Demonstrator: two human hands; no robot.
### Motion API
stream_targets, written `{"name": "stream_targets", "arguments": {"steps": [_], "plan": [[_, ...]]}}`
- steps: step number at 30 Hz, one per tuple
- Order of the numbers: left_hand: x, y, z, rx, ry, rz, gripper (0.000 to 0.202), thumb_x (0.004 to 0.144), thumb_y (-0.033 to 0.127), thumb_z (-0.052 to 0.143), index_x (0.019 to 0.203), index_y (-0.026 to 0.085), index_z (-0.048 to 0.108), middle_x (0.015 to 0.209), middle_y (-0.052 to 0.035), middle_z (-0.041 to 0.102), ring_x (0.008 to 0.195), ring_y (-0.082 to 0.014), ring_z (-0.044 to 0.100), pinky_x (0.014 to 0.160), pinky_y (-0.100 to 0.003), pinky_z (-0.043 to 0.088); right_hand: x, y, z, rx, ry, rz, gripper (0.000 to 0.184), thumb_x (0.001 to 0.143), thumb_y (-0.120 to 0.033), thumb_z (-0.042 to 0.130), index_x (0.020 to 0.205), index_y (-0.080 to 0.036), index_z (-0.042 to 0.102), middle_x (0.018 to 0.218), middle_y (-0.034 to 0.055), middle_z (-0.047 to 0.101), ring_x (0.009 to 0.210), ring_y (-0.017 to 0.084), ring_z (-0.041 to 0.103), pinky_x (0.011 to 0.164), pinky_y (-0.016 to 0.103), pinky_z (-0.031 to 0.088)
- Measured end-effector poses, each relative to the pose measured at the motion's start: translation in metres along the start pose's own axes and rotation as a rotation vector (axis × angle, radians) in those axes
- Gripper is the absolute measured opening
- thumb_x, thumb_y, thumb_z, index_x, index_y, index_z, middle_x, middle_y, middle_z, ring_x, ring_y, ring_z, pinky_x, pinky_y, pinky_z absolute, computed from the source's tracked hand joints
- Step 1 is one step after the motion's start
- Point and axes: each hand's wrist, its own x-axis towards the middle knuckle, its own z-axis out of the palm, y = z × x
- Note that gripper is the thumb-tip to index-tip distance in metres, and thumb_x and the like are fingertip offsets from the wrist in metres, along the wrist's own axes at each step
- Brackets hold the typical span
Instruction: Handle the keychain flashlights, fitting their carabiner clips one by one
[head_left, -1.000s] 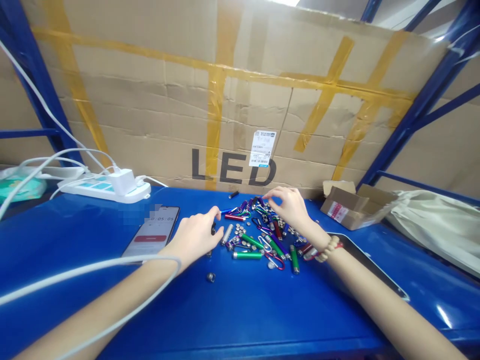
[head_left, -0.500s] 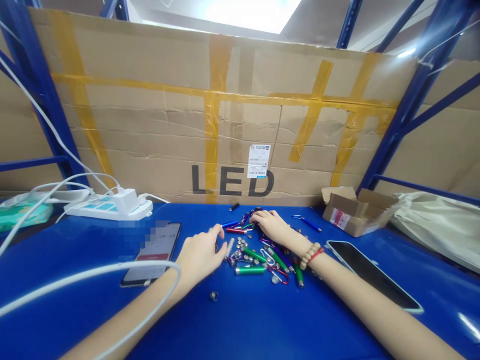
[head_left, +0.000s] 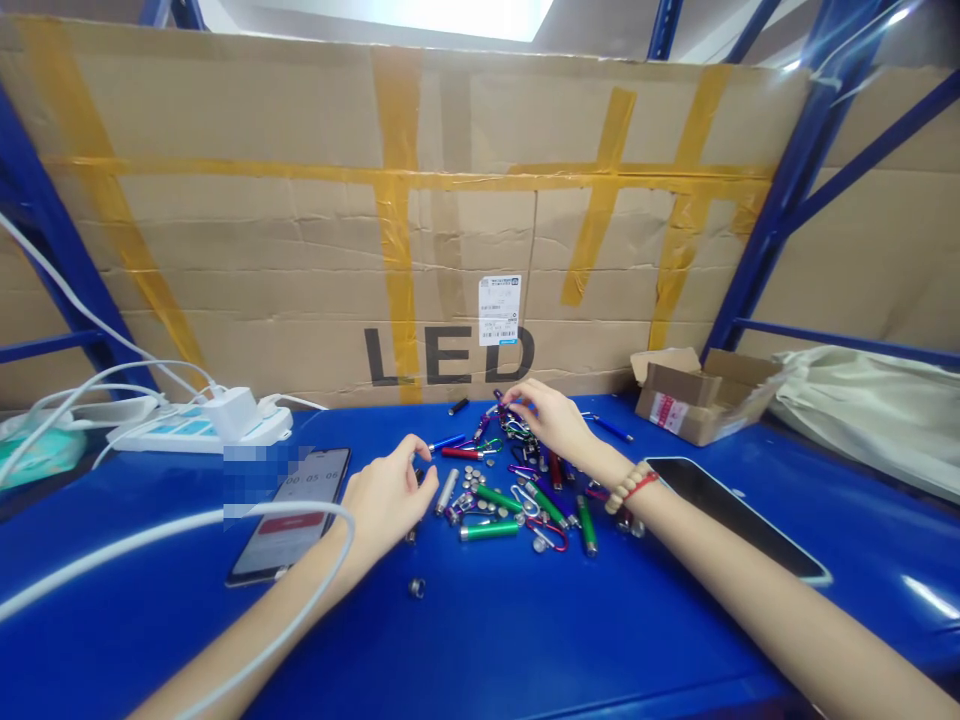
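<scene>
My right hand [head_left: 547, 412] is raised over the far side of a pile of small metal parts, thumb and forefinger pinched on a small purple metal piece [head_left: 499, 397]; its full shape is hidden. My left hand [head_left: 391, 488] is curled left of the pile around a dark tube [head_left: 411, 536], which shows partly between the fingers and below them. Near it lie a silver tube [head_left: 447, 492], a red tube [head_left: 461, 453] and a blue tube [head_left: 448, 441]. Green tubes [head_left: 489, 531], a red carabiner clip [head_left: 553, 540] and several button cells [head_left: 472, 474] fill the pile's near side.
A phone with a timer [head_left: 289, 525] lies on the left, a dark-screened phone [head_left: 739, 520] on the right. A white cable [head_left: 225, 515] loops over my left forearm. Behind stand a power strip [head_left: 195, 428], an open carton [head_left: 694, 400] and a large cardboard sheet [head_left: 315, 270].
My right hand has lifted slightly out of the pile, with the purple piece now visible at its fingertips. My left hand stays beside the pile. The camera view has shifted a little.
</scene>
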Motion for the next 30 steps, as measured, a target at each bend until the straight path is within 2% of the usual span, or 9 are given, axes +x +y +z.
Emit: {"name": "stream_targets", "arguments": {"steps": [3,5,8,11,14,19,25,28,30], "plan": [[0.002,-0.003,0.003,-0.098,0.083,0.002,0.014,0.080,0.032,0.044,0.092,0.024,0.048,0.059,0.0059,0.057,0.059,-0.0149,0.058,0.057,-0.025,0.038,0.001,-0.006,-0.004,0.195,0.157,0.044,0.008,0.085,-0.021,0.052,0.088,-0.019,0.059,0.091,0.0036,0.064,0.079,0.014,0.062,0.070,0.028,0.048],[0.004,-0.005,0.006,-0.177,0.143,0.028,0.017,0.079,0.033,0.046,0.093,0.024,0.048,0.057,0.0065,0.054,0.056,-0.0139,0.056,0.057,-0.025,0.040,-0.002,-0.015,-0.008,0.302,0.183,0.062,0.008,0.083,-0.022,0.054,0.086,-0.018,0.059,0.089,0.0038,0.065,0.075,0.014,0.063,0.067,0.028,0.050],[0.006,-0.008,0.010,-0.239,0.266,0.133,0.022,0.079,0.032,0.048,0.099,0.023,0.047,0.067,0.0034,0.057,0.063,-0.0141,0.056,0.063,-0.026,0.045,-0.011,-0.033,-0.012,0.386,0.108,0.034,0.008,0.082,-0.024,0.055,0.085,-0.019,0.060,0.089,0.0037,0.065,0.076,0.014,0.062,0.064,0.026,0.050],[0.006,-0.010,0.011,-0.178,0.337,0.371,0.032,0.081,0.029,0.050,0.112,0.023,0.048,0.102,-0.0058,0.059,0.094,-0.0184,0.057,0.084,-0.032,0.045,-0.022,-0.054,-0.016,0.507,-0.060,-0.045,0.008,0.084,-0.023,0.055,0.086,-0.018,0.061,0.092,0.0034,0.064,0.075,0.012,0.061,0.064,0.024,0.049],[0.003,-0.010,0.012,-0.103,0.197,0.562,0.033,0.087,0.029,0.047,0.119,0.024,0.048,0.122,-0.0085,0.053,0.114,-0.0213,0.048,0.096,-0.037,0.038,-0.031,-0.068,-0.016,0.570,-0.158,-0.157,0.008,0.085,-0.022,0.056,0.081,-0.018,0.062,0.088,0.0028,0.063,0.080,0.012,0.060,0.074,0.026,0.049],[0.001,-0.013,0.023,0.003,-0.041,0.583,0.023,0.089,0.032,0.046,0.106,0.024,0.060,0.121,-0.0069,0.056,0.113,-0.0225,0.048,0.098,-0.041,0.036,-0.038,-0.064,-0.002,0.461,-0.195,-0.207,0.010,0.086,-0.023,0.055,0.082,-0.018,0.063,0.088,0.0037,0.063,0.082,0.013,0.059,0.078,0.029,0.047],[0.004,-0.015,0.026,0.039,-0.024,0.551,0.025,0.089,0.027,0.042,0.108,0.022,0.059,0.119,-0.0076,0.056,0.110,-0.0217,0.049,0.093,-0.039,0.037,-0.039,-0.061,-0.008,0.403,-0.302,-0.113,0.018,0.085,-0.035,0.056,0.090,-0.019,0.064,0.082,0.0013,0.066,0.072,0.013,0.060,0.068,0.025,0.046],[0.006,-0.015,0.022,0.040,0.064,0.504,0.024,0.089,0.028,0.041,0.105,0.021,0.058,0.117,-0.0075,0.056,0.107,-0.0213,0.050,0.092,-0.038,0.037,-0.045,-0.076,-0.022,0.490,-0.509,-0.248,0.032,0.070,-0.044,0.071,0.090,-0.020,0.065,0.077,-0.0016,0.063,0.064,0.010,0.056,0.061,0.022,0.045],[0.008,-0.017,0.022,0.050,0.091,0.495,0.024,0.089,0.026,0.040,0.103,0.020,0.058,0.114,-0.0063,0.057,0.106,-0.0208,0.050,0.092,-0.037,0.036,-0.053,-0.089,-0.028,0.502,-0.581,-0.377,0.037,0.062,-0.043,0.077,0.091,-0.022,0.067,0.083,-0.0021,0.062,0.073,0.011,0.057,0.067,0.021,0.045]]}}
